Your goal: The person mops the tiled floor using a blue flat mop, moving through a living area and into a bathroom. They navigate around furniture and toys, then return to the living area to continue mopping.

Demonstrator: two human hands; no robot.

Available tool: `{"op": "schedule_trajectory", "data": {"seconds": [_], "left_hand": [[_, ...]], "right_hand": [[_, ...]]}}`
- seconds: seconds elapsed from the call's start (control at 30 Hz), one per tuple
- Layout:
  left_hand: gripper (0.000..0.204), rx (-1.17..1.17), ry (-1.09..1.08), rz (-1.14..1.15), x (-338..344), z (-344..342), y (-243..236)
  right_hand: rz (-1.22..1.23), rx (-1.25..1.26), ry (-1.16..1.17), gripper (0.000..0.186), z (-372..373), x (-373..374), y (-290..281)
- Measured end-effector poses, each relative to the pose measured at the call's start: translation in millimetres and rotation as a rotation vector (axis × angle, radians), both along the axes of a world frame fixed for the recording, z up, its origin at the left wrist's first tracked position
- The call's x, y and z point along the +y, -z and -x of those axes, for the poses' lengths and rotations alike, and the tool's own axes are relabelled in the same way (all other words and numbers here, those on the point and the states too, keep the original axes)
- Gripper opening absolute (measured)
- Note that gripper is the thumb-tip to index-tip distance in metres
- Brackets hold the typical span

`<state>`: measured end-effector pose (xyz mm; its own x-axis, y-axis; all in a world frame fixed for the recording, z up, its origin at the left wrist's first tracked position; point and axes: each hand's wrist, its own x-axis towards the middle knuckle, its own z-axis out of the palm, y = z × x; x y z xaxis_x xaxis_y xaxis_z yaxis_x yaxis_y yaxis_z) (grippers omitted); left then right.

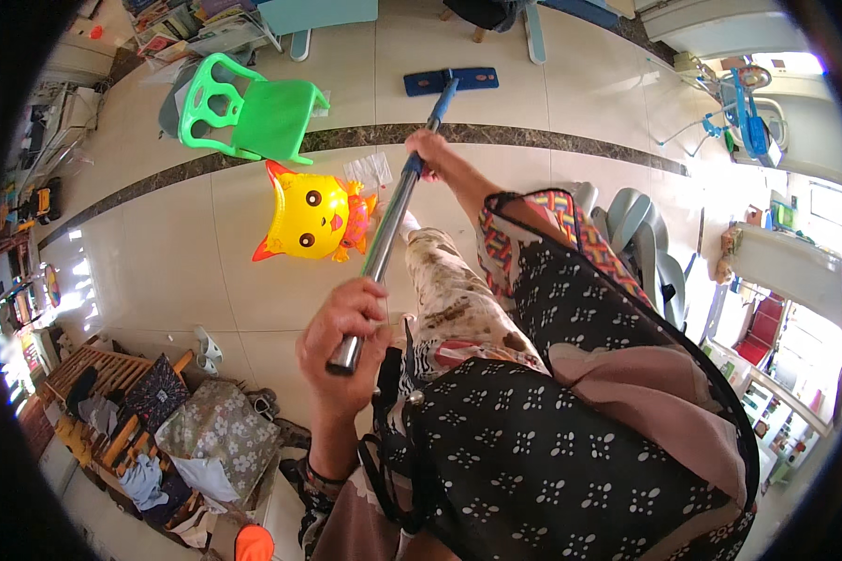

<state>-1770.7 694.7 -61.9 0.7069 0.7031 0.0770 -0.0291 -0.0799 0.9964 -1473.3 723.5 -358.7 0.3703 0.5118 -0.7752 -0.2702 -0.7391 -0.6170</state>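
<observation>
Both my hands grip a flat mop (398, 210) with a silver metal pole. My left hand (344, 341) wraps round the pole near its top end, close to my body. Further down, at the blue lower section, my right hand (428, 150) is closed round the shaft. The blue rectangular mop head (450, 81) rests flat on the tiled floor ahead of me. Left of the pole lies a yellow cat-faced inflatable toy (311, 213) with red-orange ears and limbs, and beside it a clear plastic wrapper (369, 171).
A green plastic child's chair (269, 117) stands beyond the toy. At the lower left, a wooden rack (112, 374) carries clothes and cloths. Grey plastic pieces (641, 234) stand to my right. A blue-framed child's seat (744, 112) is at the far right, and a light-blue table (318, 14) at the top.
</observation>
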Motion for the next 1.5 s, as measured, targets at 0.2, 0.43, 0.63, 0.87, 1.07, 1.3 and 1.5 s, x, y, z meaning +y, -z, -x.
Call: {"op": "schedule_trajectory", "data": {"seconds": [0.2, 0.43, 0.63, 0.87, 1.07, 1.3, 1.5], "left_hand": [[0.021, 0.049, -0.038, -0.022, -133.8, 141.9, -41.1], [0.021, -0.012, -0.218, -0.062, -250.1, 302.5, -99.9], [0.020, -0.064, -0.430, 0.135, -336.3, 381.9, -115.2], [0.016, -0.039, -0.677, 0.067, -411.9, 408.2, -115.1], [0.008, 0.204, -0.615, -0.069, -445.3, 365.2, -105.1], [0.012, 0.227, -0.641, -0.119, -480.1, 298.0, -108.3], [0.013, 0.248, -0.692, -0.040, -525.2, 275.2, -117.7]], "right_hand": [[-0.042, -0.001, -0.070, 0.034, 152.8, -143.6, 1.9], [0.019, 0.105, -0.224, 0.037, 346.6, -291.5, -68.6], [0.114, 0.160, -0.400, 0.036, 422.7, -360.8, -88.9], [-0.149, -0.091, -0.833, 0.032, 446.7, -383.3, -59.5], [0.187, -0.012, -0.789, 0.028, 434.6, -359.9, -94.0], [0.034, 0.132, -0.399, 0.019, 382.9, -414.0, -101.2], [0.070, 0.056, -0.423, 0.029, 353.9, -494.7, -101.8]]}}
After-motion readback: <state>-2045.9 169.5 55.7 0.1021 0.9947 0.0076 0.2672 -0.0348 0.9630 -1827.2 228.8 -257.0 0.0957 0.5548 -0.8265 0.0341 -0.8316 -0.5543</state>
